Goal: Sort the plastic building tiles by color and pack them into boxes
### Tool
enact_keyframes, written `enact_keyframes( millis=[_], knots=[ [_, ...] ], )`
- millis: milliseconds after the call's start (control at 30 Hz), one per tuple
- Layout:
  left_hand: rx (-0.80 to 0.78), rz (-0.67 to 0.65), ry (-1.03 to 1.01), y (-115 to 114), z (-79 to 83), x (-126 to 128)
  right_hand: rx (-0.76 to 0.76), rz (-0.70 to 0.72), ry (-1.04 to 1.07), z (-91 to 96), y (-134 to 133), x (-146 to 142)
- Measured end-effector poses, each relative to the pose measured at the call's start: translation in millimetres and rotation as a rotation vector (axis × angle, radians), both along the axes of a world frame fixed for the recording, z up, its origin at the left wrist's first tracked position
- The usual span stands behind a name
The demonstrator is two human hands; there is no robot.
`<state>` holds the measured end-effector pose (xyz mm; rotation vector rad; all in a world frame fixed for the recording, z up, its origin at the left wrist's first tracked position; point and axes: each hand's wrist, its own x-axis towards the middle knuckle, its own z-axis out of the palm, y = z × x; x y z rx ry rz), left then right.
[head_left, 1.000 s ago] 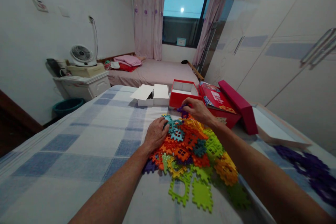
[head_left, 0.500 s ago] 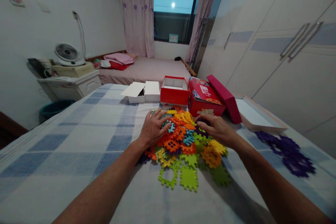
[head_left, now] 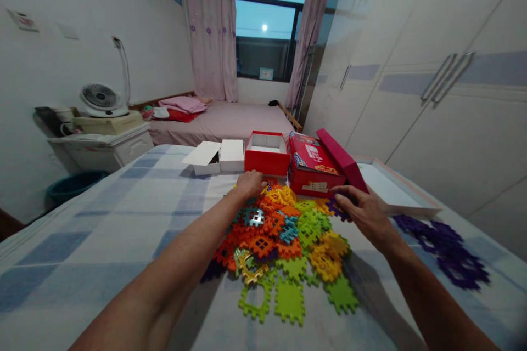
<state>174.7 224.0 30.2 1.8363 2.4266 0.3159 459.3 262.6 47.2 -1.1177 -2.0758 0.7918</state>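
Observation:
A heap of interlocking plastic building pieces [head_left: 263,244] in orange, yellow, green, blue and purple lies on the checked cloth. My left hand [head_left: 250,182] reaches over the heap's far side, close to the open red box; its fingers are mostly hidden behind the wrist and pieces. On the right, my right hand [head_left: 360,209] is closed on a purple piece [head_left: 337,209] with notched edges, pinched between thumb and fingers at the heap's right rim. Apart from the heap, several purple pieces [head_left: 447,249] form a separate group farther right.
Behind the heap stand white boxes [head_left: 231,155], an open red box [head_left: 267,167] and a red printed box [head_left: 315,167] with a lid leaning against it. A shallow white tray [head_left: 397,192] lies at right. Beyond are a bed [head_left: 239,118] and a wardrobe [head_left: 405,137].
My left hand has slid from the heap's left part to its far side. My right hand has moved rightward with a purple piece. The camera view has tipped slightly up.

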Motion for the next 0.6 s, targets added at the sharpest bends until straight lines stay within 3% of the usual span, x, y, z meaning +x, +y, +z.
enact_keyframes(
  millis=[167,333,467,600],
  knots=[
    [-0.017,0.062,-0.105,23,-13.9,0,-0.158,-0.126,0.157,-22.1,-3,42],
    [-0.015,0.096,-0.253,31,-16.8,-7,-0.236,-0.224,0.252,-38.7,-4,43],
    [0.075,0.067,-0.41,24,-12.6,-16,-0.236,-0.189,0.287,-42.5,-3,38],
    [0.241,0.039,-0.519,3,2.0,-25,-0.236,-0.157,0.333,-41.1,-5,34]
  ],
)
